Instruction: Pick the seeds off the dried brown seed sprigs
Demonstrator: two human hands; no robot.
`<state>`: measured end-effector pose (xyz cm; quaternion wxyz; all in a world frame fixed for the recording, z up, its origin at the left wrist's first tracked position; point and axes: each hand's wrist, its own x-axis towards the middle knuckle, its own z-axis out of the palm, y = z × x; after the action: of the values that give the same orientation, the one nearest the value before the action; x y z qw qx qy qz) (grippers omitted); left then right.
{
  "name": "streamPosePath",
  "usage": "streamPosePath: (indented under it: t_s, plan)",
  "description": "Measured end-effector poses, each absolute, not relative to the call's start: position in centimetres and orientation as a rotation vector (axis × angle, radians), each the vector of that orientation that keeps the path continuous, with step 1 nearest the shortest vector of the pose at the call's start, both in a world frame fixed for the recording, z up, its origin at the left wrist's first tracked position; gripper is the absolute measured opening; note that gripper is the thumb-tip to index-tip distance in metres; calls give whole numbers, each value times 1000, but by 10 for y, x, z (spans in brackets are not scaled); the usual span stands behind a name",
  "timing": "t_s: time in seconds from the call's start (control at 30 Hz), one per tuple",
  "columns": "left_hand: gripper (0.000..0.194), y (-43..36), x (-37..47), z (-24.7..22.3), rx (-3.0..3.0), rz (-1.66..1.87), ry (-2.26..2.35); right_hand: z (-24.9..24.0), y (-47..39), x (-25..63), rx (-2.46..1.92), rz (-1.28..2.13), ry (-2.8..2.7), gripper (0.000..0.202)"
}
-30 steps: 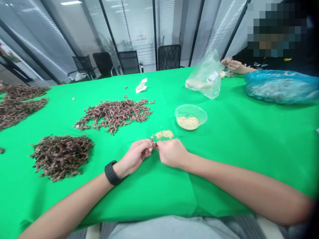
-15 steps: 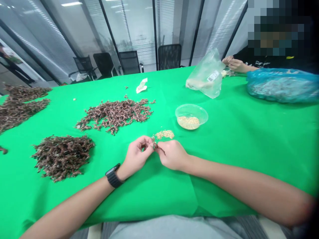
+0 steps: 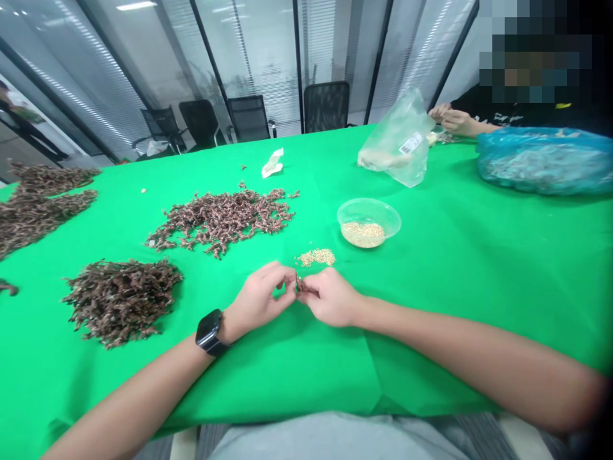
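The small brown piece (image 3: pixel 299 287) is right at your fingertips, caught in the narrow gap where your two hands meet, a little above the green-covered bench (image 3: pixel 431 275) as far as one view shows. Much of it is hidden by your fingers; its outline is too small to read.

Right grip (image 3: pixel 332 297): closed, thumb against the bent forefinger, pinching the piece at its tip. Remaining fingers curled under, back of the hand upward.

Left grip (image 3: pixel 268 291): thumb and forefinger bowed into a loose ring, green showing through the middle. Their tips come up to the piece from your left side; whether they clamp it or only touch it, you cannot tell from here. Black watch (image 3: pixel 208 329) on that wrist.

Just beyond your fingertips, a small spread of pale grains (image 3: pixel 317 257) lies on the cloth. Past it and to the right, a clear round bowl (image 3: pixel 393 223) stands upright with more such grains in the bottom.

To your left, near the watch wrist, a dense dark-brown heap (image 3: pixel 122 300). Farther out, a looser, flatter brown scatter (image 3: pixel 225 217), apart from that heap.

Far side, right: a clear bag (image 3: pixel 397 144) with a label, and a co-worker's hands (image 3: pixel 453 120) drawn together behind a bulging blue bag (image 3: pixel 546 160).
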<state>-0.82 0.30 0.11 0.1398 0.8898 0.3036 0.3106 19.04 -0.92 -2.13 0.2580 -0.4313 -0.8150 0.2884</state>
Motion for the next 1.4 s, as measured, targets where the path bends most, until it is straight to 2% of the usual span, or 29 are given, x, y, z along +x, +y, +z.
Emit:
streamPosePath:
  t_s: [0.3, 0.47, 0.53, 0.63, 0.73, 0.83, 1.07, 1.4]
  plan:
    - [11, 12, -17, 11, 3262, 767, 516, -19, -2, 191, -1073, 1281, -2077, 25]
    - [11, 13, -19, 9, 3206, 778, 545, -17, 3, 194, -1008, 1555, -1950, 26]
    - [9, 12, -16, 4, 2917, 909, 751, -18, 2, 193, -1072, 1435, -1911, 27]
    - [12, 10, -8, -4, 2236, 958, 1025, -23, 0, 192, -1200, 960, -1990, 28]
    - [21, 9, -1, -9, 1641, 850, 1015, -26, -2, 193, -1221, 538, -2122, 29]
    - [23, 8, 2, -11, 1380, 840, 953, -26, -3, 195, -1267, 311, -2213, 30]
    - [22, 6, 3, -10, 1242, 851, 908, -24, -3, 195, -1327, 98, -2329, 31]
    - [16, 4, 6, -5, 1146, 845, 914, -21, -5, 195, -1327, 2, -2385, 29]
